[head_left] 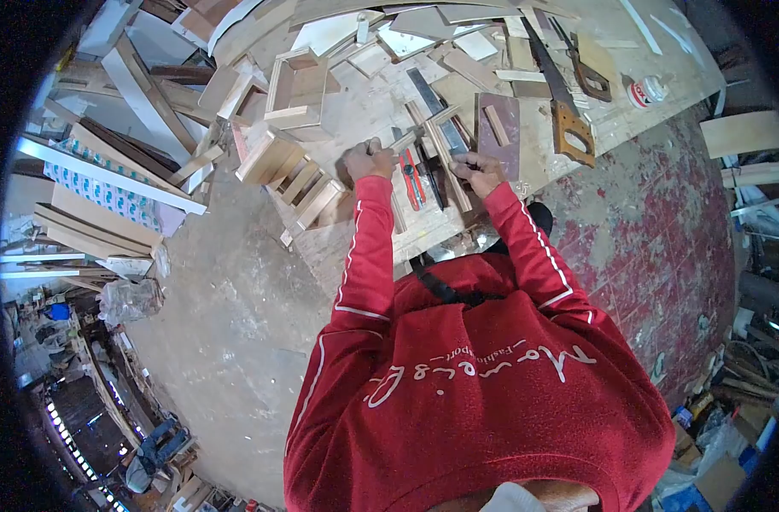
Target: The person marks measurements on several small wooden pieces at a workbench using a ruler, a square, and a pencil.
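Note:
My left hand [370, 160] is closed at the left of the work area. Whatever its fingers may hold is too small to make out. My right hand [479, 173] has its fingers curled on a narrow wooden strip [446, 162] that lies slanted on the table. Between my hands are red-handled pliers [412, 182] and a dark slim tool [429, 177]. A metal ruler-like bar [425, 92] lies beyond the strip. Close to my left hand stands a small slatted wooden piece [300, 182].
On the wooden table [526, 175] are a handsaw [568, 128], a smaller saw [590, 81], a white tub [647, 91], a purple-brown board [498, 136] and an open wooden frame [297, 94]. Offcuts lie along the back. Leaning boards [150, 94] crowd the left.

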Demonstrator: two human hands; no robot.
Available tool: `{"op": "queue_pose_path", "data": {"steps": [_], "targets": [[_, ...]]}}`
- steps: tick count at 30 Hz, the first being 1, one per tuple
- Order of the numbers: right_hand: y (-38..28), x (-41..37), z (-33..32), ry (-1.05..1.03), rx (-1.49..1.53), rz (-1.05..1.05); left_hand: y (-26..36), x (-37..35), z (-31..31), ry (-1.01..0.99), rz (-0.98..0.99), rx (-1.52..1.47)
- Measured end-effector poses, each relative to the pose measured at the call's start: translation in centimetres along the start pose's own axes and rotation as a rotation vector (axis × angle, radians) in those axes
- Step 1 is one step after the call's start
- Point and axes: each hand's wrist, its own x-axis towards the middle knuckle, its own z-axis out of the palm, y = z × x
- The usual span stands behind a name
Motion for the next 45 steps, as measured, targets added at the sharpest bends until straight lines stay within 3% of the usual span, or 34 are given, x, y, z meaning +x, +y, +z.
{"op": "queue_pose_path", "data": {"steps": [2, 3, 5, 7, 8, 9, 10, 13, 15, 19, 22, 24, 25, 27, 28, 30, 33, 40, 43, 45], "targets": [[-1.1, -0.7, 0.7, -0.037, 0.049, 0.032, 5.4, -5.3, 1.6, 0.008, 0.042, -0.357], [-1.6, -0.9, 1.3, -0.071, 0.131, -0.024, 5.3, -5.3, 1.9, 0.011, 0.043, -0.356], [-2.5, -1.1, 2.2, -0.104, 0.213, -0.081, 5.3, -5.1, 2.4, -0.087, -0.047, -0.636], [-3.0, -1.3, 2.8, -0.093, 0.114, -0.231, 3.0, -3.1, 2.1, -0.108, -0.047, -0.541], [-2.4, -1.1, 3.1, -0.111, 0.106, -0.188, -1.5, 0.8, 1.6, -0.156, 0.061, -0.298], [-2.6, -1.2, 3.1, -0.11, 0.106, -0.188, -0.8, 0.8, 1.4, -0.203, 0.168, -0.053], [-2.8, -1.3, 3.0, -0.117, 0.055, -0.19, -0.5, 0.2, 1.6, -0.205, 0.167, -0.053], [-2.8, -1.5, 3.2, -0.108, 0.024, -0.208, 3.8, -4.2, 2.8, -0.184, 0.158, -0.272], [-2.7, -1.5, 3.4, -0.095, 0.045, -0.22, 6.0, -6.4, 3.4, -0.207, 0.104, -0.593], [-2.7, -1.6, 3.4, -0.094, 0.061, -0.181, 5.1, -5.7, 3.7, -0.217, 0.088, -0.681], [-2.7, -1.6, 3.6, -0.064, 0.074, -0.204, 3.7, -4.7, 3.6, -0.232, 0.228, -0.499], [-2.7, -1.7, 3.5, -0.059, 0.078, -0.201, 2.7, -3.7, 3.3, -0.268, 0.318, 0.104], [-2.7, -1.7, 3.4, -0.057, 0.078, -0.199, 2.3, -3.5, 3.5, -0.27, 0.317, 0.104], [-2.8, -1.9, 3.3, -0.056, 0.043, -0.191, 1.9, -3.5, 4.0, -0.2, 0.393, -0.286], [-2.8, -1.9, 3.4, -0.055, 0.044, -0.191, 3.1, -4.3, 3.8, -0.201, 0.393, -0.285], [-2.8, -1.9, 3.5, -0.034, 0.039, -0.282, 5.8, -6.0, 3.3, -0.267, 0.015, -0.725], [-2.9, -2.0, 3.5, -0.029, 0.016, -0.286, 6.8, -7.1, 4.0, -0.152, 0.015, -0.644], [-2.5, -2.4, 3.7, -0.038, 0.022, -0.287, 6.2, -7.1, 3.7, -0.188, 0.086, -0.613], [-2.4, -2.5, 3.7, -0.06, -0.001, -0.246, 7.5, -8.4, 3.9, -0.149, -0.053, -0.637], [-2.5, -2.6, 4.0, -0.058, 0.048, -0.284, 6.4, -7.8, 4.1, -0.142, 0.194, -0.583]]}}
